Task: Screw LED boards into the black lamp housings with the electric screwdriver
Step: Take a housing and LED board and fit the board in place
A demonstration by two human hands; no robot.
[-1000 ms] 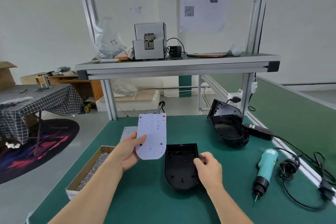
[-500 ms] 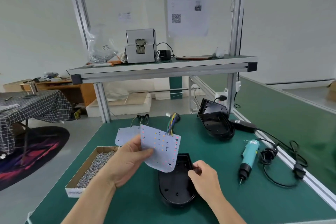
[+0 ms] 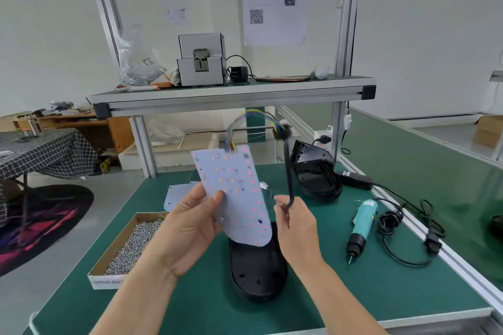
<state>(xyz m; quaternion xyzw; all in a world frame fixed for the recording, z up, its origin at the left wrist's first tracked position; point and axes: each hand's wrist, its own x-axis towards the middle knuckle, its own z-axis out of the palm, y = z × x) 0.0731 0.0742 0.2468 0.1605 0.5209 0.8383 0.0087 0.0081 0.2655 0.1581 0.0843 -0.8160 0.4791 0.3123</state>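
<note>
My left hand holds a white LED board upright above the bench, thumb on its dotted face. Coloured wires arc from the board's top edge to a black cable, which my right hand pinches near its lower end. Below the board lies an open black lamp housing on the green mat. The teal electric screwdriver lies on the mat to the right, tip toward me, with no hand on it.
A cardboard box of screws sits at the left. Another LED board lies flat behind my left hand. More black housings are stacked at the back right beside a power adapter. A coiled cord lies right of the screwdriver.
My left hand has raised the board higher and more upright. My right hand left the housing's edge and took hold of the black cable, lifting it.
</note>
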